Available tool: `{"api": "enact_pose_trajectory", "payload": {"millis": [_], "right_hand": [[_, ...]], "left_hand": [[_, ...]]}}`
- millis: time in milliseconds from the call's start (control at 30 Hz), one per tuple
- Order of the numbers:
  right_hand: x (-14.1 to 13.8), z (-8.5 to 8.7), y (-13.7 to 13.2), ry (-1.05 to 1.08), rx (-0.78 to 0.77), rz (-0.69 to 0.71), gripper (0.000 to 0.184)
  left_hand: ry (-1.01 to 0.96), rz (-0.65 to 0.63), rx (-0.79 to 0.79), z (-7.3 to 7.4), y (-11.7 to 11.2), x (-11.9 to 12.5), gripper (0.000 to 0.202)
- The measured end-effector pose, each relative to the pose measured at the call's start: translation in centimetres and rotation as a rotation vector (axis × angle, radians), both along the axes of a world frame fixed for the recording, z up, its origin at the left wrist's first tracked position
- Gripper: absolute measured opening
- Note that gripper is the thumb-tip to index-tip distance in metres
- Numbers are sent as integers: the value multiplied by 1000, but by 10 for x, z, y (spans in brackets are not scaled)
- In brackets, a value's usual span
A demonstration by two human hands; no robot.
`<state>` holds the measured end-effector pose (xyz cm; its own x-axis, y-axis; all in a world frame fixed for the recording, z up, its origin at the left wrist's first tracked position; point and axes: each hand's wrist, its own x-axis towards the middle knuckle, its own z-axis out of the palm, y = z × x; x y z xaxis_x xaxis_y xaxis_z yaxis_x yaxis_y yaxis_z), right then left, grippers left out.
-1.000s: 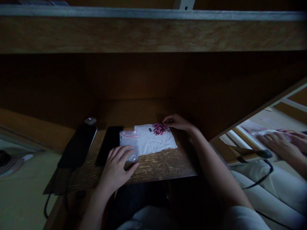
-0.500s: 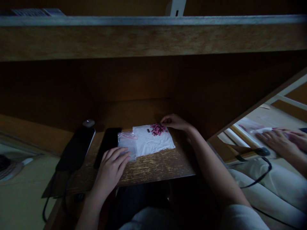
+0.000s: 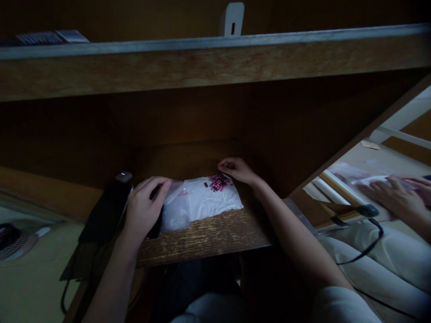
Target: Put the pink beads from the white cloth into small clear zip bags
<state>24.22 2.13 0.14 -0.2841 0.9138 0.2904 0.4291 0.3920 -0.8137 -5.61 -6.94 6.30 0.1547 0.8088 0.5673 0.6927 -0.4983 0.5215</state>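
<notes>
My left hand pinches the upper edge of a clear zip-lock bag, raising its mouth while the lower part lies flat. Right of the bag, and touching or overlapping it, is a creased white tissue. On the tissue sits a heap of small pink and dark beads, with one small dark cylindrical piece just left of it. My right hand hovers just beyond the heap, thumb and fingertips together; anything between them is too small to make out. A black phone-like slab lies partly hidden behind my left hand.
A dark flat device with a cable lies at the left of the wooden desk, a small light-coloured rounded object behind it. A shelf edge crosses above. At right, another person's hands work beyond the side panel.
My left hand has gone from resting on the bag to pinching and lifting its upper edge. My right hand has drawn slightly back and left from the beads. The view has shifted a little.
</notes>
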Motion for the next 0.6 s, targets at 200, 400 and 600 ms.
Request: {"api": "enact_pose_trajectory", "payload": {"millis": [200,400,600], "right_hand": [[-31,6,-13,197,-91,169,34],[-40,4,-15,416,-290,178,30],[-41,3,-13,410,-339,70,24]], "left_hand": [[-619,-143,-174,-7,73,47,26],[-818,-179,-425,-37,100,75,35],[-667,-71,-291,-56,98,73,36]]}}
